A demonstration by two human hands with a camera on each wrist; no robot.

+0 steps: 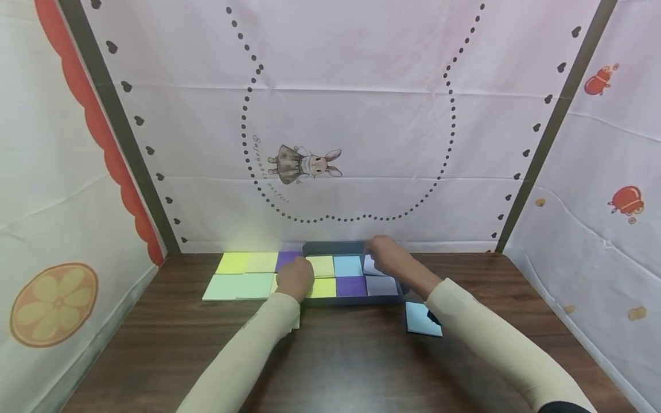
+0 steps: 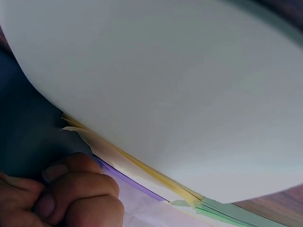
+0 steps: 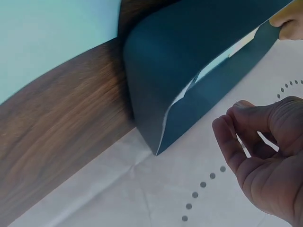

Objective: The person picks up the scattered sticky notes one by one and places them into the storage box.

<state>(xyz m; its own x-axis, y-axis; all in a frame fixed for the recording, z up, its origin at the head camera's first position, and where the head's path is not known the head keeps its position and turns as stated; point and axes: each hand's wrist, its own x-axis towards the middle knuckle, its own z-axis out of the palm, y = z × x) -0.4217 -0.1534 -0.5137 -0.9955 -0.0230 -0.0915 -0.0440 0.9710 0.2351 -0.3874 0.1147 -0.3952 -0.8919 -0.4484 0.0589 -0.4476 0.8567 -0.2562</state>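
A dark tray (image 1: 330, 248) at the back of the wooden table holds several coloured note pads: yellow (image 1: 322, 265), blue (image 1: 348, 265), purple (image 1: 351, 285) and lavender (image 1: 382, 285). My left hand (image 1: 295, 279) rests as a fist at the tray's left end. In the left wrist view its fingers (image 2: 71, 198) are curled beside pad edges, with nothing seen in them. My right hand (image 1: 384, 255) hovers over the tray's back right corner. In the right wrist view this hand (image 3: 265, 161) has loosely bent, spread fingers, holds nothing, and sits just outside the tray wall (image 3: 189, 61).
More pads lie left of the tray: yellow-green (image 1: 232, 263), pale yellow (image 1: 261, 262), purple (image 1: 287, 259) and light green (image 1: 237, 285). A blue pad (image 1: 420, 318) lies alone right of the tray. Printed fabric walls (image 1: 330, 115) close in the back and both sides.
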